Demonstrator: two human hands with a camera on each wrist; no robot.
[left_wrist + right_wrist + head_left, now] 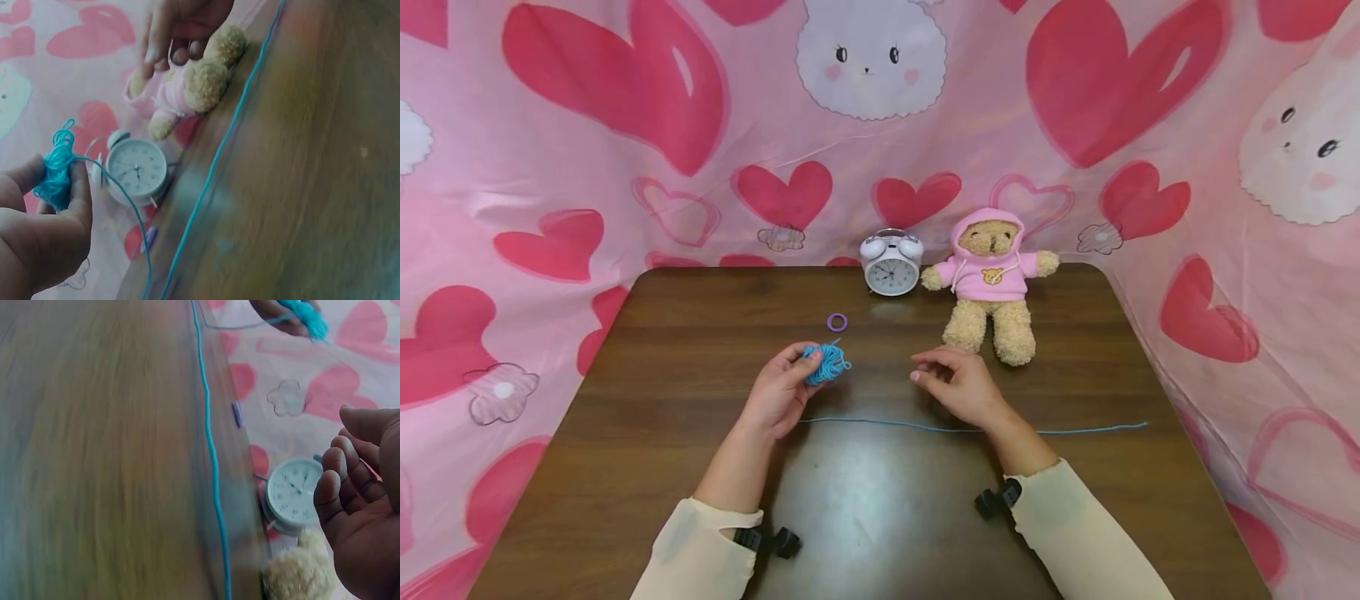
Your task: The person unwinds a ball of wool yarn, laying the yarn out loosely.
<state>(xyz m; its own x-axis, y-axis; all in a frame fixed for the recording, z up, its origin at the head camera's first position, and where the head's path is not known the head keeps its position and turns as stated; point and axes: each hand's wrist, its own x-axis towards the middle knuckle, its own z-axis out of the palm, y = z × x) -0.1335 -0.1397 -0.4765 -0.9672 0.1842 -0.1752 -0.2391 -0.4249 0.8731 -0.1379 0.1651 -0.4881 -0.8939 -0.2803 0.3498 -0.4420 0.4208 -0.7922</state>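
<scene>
A small bundle of blue yarn [827, 364] is pinched between the thumb and fingers of my left hand [778, 390]. In the left wrist view, loops stick out of the top of the bundle, and a strand hangs from it past the fingers. A long tail of blue yarn [917, 427] runs across the table to the right, passing under my right hand [961, 385]. That hand holds nothing; its fingers are loosely bent in the air, apart from the bundle. Just beyond the bundle lies a purple ring [837, 322].
A white twin-bell alarm clock [891, 271] stands at the table's back edge. Beside it sits a teddy bear [991, 279] in a pink hoodie, its feet close beyond my right hand. Pink heart-printed cloth [925, 150] hangs round the brown wooden table [865, 517].
</scene>
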